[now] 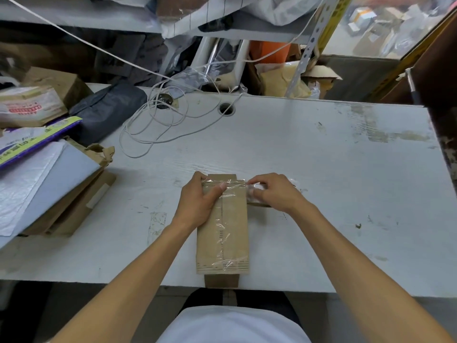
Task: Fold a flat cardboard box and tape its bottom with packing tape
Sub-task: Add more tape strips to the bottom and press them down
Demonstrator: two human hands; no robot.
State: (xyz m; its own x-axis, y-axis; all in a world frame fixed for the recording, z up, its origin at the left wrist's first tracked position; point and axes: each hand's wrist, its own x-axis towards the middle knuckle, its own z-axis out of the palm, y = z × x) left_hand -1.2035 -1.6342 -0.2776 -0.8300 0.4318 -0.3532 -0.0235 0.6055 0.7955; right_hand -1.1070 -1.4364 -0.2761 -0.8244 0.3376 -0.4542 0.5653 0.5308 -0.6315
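Two hands: left [197, 201], right [277, 191], on one taped cardboard box [222, 233].

L hand [197, 201] grips taped box [222, 233]; R hand [274, 191] pinches tape roll [257, 191] (mostly hidden).

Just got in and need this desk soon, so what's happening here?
A person is taping a narrow brown cardboard box lying on the white table. The left hand holds the box's far end, thumb pressing a strip of clear packing tape across it. The right hand grips the clear tape roll beside the box. Tape already runs along the lengthwise seam.
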